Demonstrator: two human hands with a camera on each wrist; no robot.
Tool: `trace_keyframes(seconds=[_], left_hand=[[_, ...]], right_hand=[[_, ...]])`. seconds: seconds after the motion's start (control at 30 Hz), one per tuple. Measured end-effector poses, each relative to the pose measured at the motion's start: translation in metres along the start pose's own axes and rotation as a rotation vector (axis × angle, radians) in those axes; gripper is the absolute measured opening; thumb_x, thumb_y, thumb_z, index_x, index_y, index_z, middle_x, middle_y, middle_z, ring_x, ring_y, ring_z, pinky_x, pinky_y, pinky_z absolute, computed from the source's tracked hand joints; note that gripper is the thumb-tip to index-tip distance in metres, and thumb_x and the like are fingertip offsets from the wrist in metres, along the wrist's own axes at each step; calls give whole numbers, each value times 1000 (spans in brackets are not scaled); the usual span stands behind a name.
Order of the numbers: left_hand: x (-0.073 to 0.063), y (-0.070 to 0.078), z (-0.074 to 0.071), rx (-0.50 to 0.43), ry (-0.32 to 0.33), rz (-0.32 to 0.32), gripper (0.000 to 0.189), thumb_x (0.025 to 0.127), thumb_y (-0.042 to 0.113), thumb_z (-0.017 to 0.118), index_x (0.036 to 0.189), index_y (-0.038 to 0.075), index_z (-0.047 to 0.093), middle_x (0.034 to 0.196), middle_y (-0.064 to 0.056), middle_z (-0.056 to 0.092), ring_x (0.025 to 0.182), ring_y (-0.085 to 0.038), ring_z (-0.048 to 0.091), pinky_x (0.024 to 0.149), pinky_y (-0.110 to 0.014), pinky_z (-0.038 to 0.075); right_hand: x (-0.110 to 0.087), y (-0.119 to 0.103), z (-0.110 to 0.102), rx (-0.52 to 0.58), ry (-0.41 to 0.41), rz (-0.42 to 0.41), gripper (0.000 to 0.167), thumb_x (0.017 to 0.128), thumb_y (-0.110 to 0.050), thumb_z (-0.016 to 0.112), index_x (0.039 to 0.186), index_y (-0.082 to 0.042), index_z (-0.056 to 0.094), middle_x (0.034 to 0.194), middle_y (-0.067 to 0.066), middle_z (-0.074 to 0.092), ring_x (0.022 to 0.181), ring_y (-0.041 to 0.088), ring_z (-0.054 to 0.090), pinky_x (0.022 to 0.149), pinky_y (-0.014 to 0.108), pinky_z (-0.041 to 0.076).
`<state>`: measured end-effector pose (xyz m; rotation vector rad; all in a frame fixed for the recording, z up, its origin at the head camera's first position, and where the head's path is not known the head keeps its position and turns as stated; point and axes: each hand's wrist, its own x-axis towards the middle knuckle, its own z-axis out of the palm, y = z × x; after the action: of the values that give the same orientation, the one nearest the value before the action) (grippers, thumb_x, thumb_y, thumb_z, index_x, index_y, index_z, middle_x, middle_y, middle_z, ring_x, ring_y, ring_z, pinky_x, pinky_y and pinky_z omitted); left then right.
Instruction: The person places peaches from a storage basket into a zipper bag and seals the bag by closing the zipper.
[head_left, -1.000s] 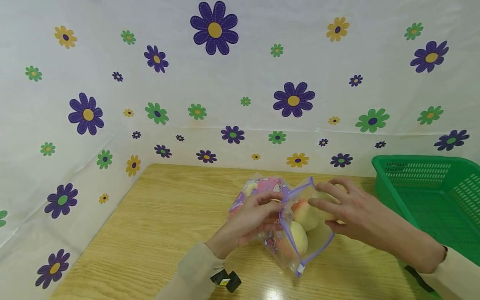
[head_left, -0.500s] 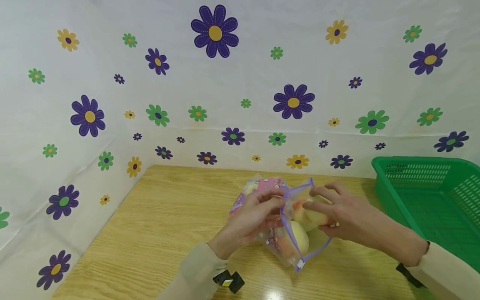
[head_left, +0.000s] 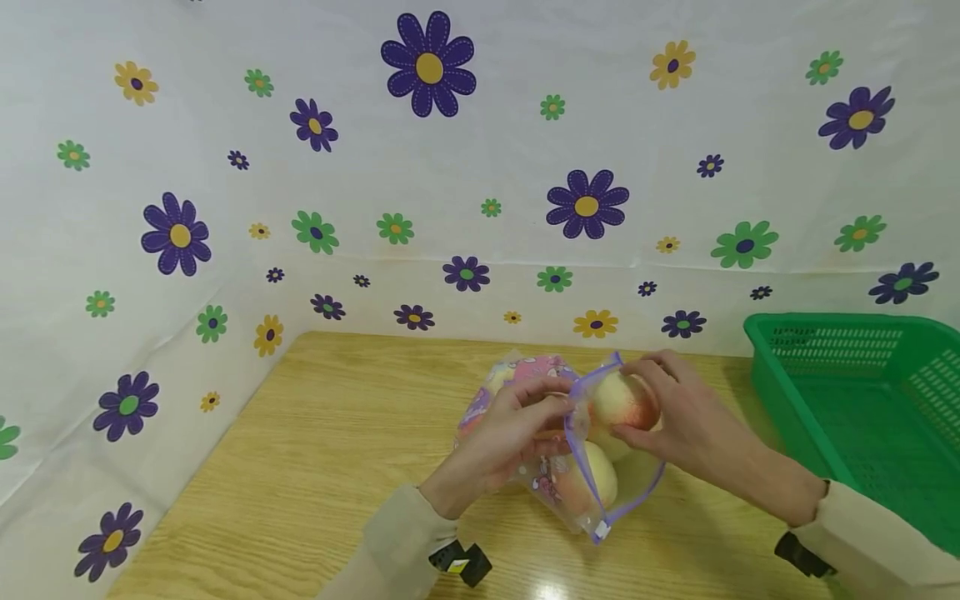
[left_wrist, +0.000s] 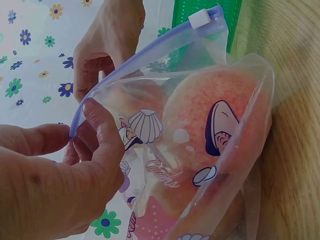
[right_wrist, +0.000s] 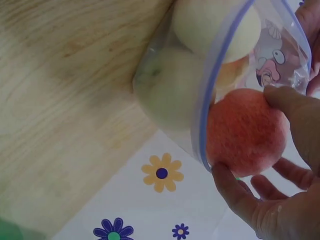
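Note:
A clear zip bag (head_left: 551,368) with a printed cartoon pattern lies on the table, its purple-edged mouth spread toward the right. Several peaches are inside; a pale one (head_left: 598,477) shows near the lower edge of the opening. My left hand (head_left: 517,427) pinches the bag's rim between thumb and fingers, as the left wrist view shows. At the mouth, my right hand (head_left: 693,421) grips a red-and-yellow peach (right_wrist: 247,132) with thumb and fingers around its sides. This peach overlaps the purple rim in the right wrist view. The white slider (left_wrist: 200,18) sits at one end of the zip.
A green plastic basket (head_left: 783,400) with slotted walls stands at the right, beyond my right forearm. The wooden table (head_left: 322,442) extends to the left of the bag. A white flower-printed sheet (head_left: 480,167) rises behind and along the left side.
My right hand has moved slightly left and turned, and the peach in its grip now shows plainly at the bag's mouth. My left hand keeps its pinch on the rim.

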<state>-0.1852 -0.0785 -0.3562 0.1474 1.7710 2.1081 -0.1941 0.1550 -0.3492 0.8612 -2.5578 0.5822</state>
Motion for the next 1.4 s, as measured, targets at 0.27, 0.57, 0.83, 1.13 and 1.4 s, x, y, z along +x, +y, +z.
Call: trace_keyframes(seconds=[0.27,0.57,0.83,1.13,1.4], left_hand=[[3,-1,5,11,3,27,31,102,13,59,132,6,61,98,4,64,82,-9,63,73,-23,60],[-1,2,11,95,53,72,30,103,12,58,131,8,65,102,-1,59,81,-12,63,77,-26,63],[1,0,10,81,104,101,31,101,10,59,131,7,65,100,0,58,78,-11,64,72,-22,61],[5,2,15,140,57,149,28,102,18,63,130,16,69,107,-2,61,82,-11,61,76,-24,63],[5,1,14,105,41,109,30,103,13,61,132,17,69,106,0,60,84,-11,60,75,-22,62]], right_hand=[[-5,-3,10,8,78,-53,62,60,-21,101,106,-7,61,103,8,59,89,17,56,68,30,59],[-4,-11,12,-8,124,69,48,66,-23,98,93,-6,61,88,4,61,78,13,57,64,26,56],[-6,-9,12,98,164,-52,27,75,0,88,96,-5,73,94,5,67,76,15,69,59,19,60],[-9,-2,12,-63,30,-280,46,78,-2,83,122,-6,73,134,12,66,96,27,66,71,34,61],[-15,-1,8,-149,-102,-156,53,83,-8,79,134,-9,67,87,-1,55,67,6,43,52,18,38]])
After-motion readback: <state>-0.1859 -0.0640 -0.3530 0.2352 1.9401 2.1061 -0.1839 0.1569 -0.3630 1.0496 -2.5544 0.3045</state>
